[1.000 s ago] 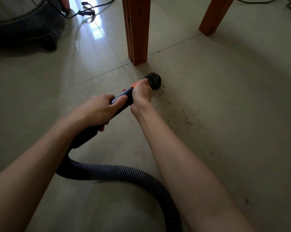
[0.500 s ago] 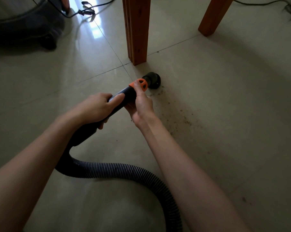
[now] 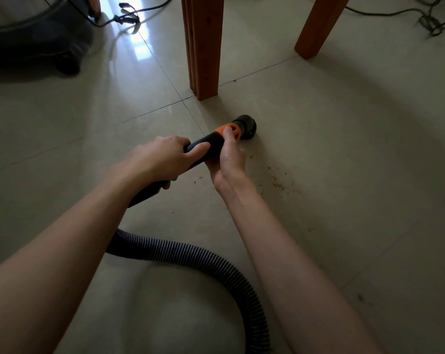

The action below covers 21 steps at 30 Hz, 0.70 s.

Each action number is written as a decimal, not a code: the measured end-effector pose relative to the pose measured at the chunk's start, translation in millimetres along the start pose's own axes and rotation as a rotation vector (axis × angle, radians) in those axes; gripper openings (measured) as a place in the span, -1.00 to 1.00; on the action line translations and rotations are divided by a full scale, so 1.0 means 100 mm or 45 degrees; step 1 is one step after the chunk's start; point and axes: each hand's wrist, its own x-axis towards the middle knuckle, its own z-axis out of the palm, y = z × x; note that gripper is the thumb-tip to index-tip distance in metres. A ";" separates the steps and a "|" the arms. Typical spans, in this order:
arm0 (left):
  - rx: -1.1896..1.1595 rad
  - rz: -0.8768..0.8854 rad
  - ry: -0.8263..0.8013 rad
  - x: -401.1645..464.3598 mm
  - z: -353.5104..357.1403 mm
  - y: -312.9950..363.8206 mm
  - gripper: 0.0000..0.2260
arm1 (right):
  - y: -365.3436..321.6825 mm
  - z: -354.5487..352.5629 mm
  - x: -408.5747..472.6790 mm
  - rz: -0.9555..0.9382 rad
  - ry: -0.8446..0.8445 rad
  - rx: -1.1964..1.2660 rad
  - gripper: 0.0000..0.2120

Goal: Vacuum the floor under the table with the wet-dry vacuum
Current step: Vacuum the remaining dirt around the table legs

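Observation:
I hold the dark vacuum wand (image 3: pixel 211 145) low over the tiled floor. Its round black nozzle (image 3: pixel 247 125) touches the floor just in front of the near wooden table leg (image 3: pixel 203 47). My left hand (image 3: pixel 162 159) grips the wand's handle from above. My right hand (image 3: pixel 229 157) holds the wand further forward, thumb on the orange collar (image 3: pixel 229 131). The ribbed hose (image 3: pixel 190 256) curves back between my forearms. Brown crumbs (image 3: pixel 277 183) lie scattered on the floor right of my right hand.
The dark vacuum canister (image 3: pixel 34 39) stands at the far left with a black power cord (image 3: pixel 129 17) trailing by it. A second table leg (image 3: pixel 318 26) is at the far right, and more cables (image 3: pixel 431 23) lie beyond it.
My right hand has slid back off the orange collar and turned palm up under the wand. The nozzle has shifted slightly right along the floor.

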 end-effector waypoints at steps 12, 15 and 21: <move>-0.088 -0.128 0.069 -0.19 -0.04 -0.24 -0.55 | 0.17 0.22 -0.01 0.076 -0.246 -0.091 -0.53; -0.164 -0.173 0.029 -0.32 -0.02 -0.36 -0.55 | 0.30 0.27 -0.05 0.128 -0.277 -0.062 -0.53; -0.375 -0.290 -0.058 -0.63 0.06 -0.61 -0.58 | 0.52 0.34 -0.23 0.268 -0.364 -0.014 -0.71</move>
